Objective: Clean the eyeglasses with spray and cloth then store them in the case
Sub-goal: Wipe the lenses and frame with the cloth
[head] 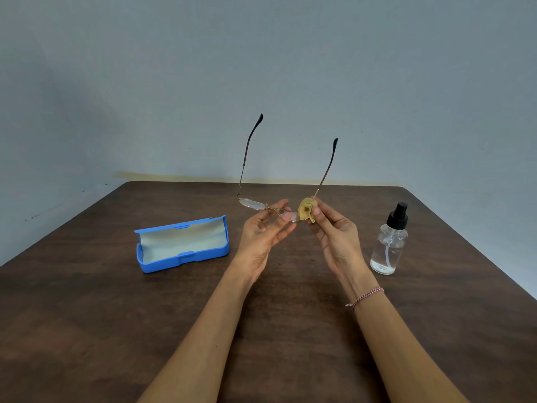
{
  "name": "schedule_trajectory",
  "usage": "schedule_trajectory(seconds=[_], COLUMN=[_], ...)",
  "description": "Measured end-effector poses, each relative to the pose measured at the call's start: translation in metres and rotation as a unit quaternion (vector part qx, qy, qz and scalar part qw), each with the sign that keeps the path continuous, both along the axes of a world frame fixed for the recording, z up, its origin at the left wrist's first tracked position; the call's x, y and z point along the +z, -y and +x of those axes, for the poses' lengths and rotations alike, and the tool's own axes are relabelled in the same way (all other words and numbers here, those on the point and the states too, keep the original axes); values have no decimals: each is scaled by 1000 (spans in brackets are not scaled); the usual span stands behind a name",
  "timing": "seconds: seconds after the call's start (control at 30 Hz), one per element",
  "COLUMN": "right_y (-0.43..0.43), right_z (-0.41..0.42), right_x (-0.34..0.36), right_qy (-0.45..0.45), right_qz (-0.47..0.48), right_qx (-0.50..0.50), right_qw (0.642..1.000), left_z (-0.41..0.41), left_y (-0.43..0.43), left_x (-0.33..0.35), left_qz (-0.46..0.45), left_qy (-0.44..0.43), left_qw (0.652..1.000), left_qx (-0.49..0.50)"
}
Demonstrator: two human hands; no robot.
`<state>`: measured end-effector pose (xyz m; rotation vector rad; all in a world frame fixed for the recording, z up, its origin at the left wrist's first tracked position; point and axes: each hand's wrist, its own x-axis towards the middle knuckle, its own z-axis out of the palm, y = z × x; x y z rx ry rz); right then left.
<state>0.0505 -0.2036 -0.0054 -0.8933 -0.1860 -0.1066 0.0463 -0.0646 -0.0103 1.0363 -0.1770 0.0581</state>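
Here I pinch the eyeglasses by the bridge in my left hand, raised above the bench, so my right hand, gripping the yellow cloth, wipes one lens freely.

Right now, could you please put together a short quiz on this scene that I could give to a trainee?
1. True or false: the blue case lies shut on the table.
2. Which hand presses the yellow cloth against the glasses? A) left hand B) right hand
3. Fill in: the spray bottle stands upright on the person's ____ side.

Key
1. False: the case lies open, its pale lining showing, with nothing in it.
2. B: the right hand pinches the cloth on a lens, while the left hand holds the frame near the bridge.
3. Right: it stands beyond the right hand, cap on, untouched.
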Motion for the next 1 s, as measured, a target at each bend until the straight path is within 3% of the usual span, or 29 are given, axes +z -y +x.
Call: schedule_trajectory(seconds=[0.3, 0.43, 0.63, 0.83, 1.0], right_y=[2, -2, 1, -10, -5], right_z=[1, -2, -2, -2, -1], right_x=[-3, -1, 8, -4, -1], right_qy=[33, 44, 45, 32, 20], right_qz=[-215, -222, -128, -222, -202], right_qx=[-74, -82, -151, -112, -132], right_qw=[973, 970, 979, 968, 970], left_z=[1, 2, 1, 1, 0], left_y=[-2, -3, 0, -3, 0], left_x=[1, 1, 0, 1, 1], left_qz=[-7, -12, 9, -7, 8], left_qy=[7, 0, 6, 4, 26], left_qw=[999, 999, 999, 999, 999], left_qx=[-42, -44, -51, -31, -37])
